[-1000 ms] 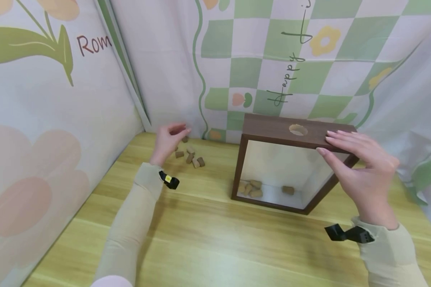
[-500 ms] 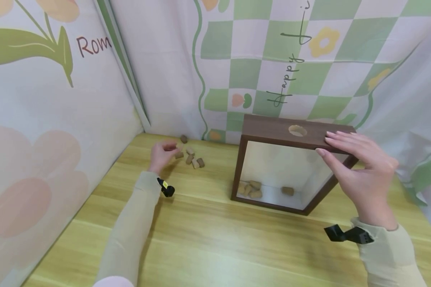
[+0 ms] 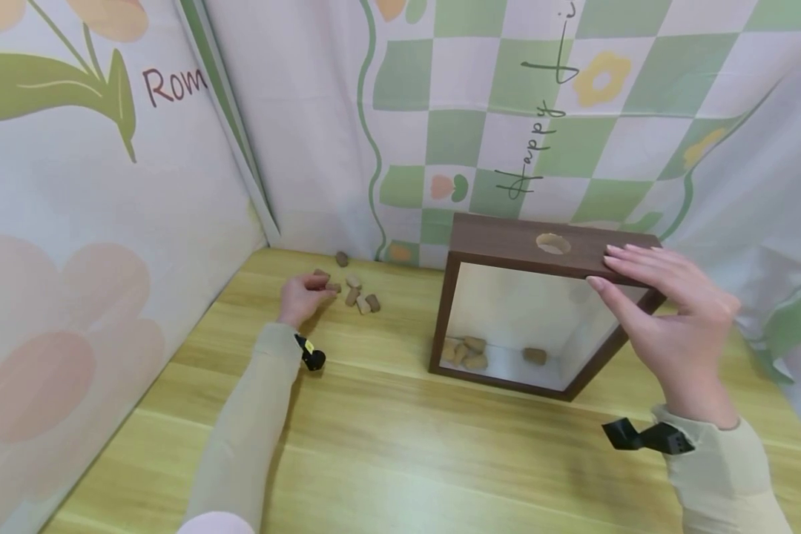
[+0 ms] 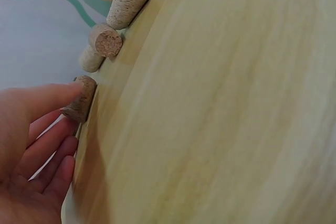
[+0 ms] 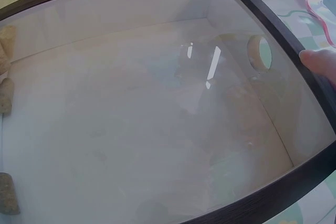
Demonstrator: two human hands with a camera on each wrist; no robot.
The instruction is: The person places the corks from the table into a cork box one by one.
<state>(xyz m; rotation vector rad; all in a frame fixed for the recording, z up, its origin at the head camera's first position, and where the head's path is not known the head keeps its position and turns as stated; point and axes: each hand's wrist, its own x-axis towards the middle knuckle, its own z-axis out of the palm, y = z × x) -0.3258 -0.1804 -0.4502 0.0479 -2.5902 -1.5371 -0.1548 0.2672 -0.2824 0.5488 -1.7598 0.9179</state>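
My left hand [image 3: 300,299] is at the loose corks at the back left of the table. In the left wrist view its thumb and index finger pinch a brown cork [image 4: 81,99] lying on the table. Just beyond it are several more corks [image 4: 127,2]. At the right, my right hand [image 3: 690,319] grips the top corner of a dark brown wooden box [image 3: 494,232], fingers on top and thumb on the front edge. The box stands upright, with a clear front and a round hole [image 3: 553,243] in its top. Several corks [image 3: 475,360] lie inside at the bottom.
A wood-grain table [image 3: 374,445] lies beneath everything. Behind the box hangs a green and white checked curtain [image 3: 467,141], and a flower-print curtain [image 3: 60,222] covers the left side. One cork [image 3: 342,259] lies apart near the back edge.
My left hand has come down and nearer from the back of the cork group, and its thumb and fingers have closed around a cork. My right hand and the box stay put.
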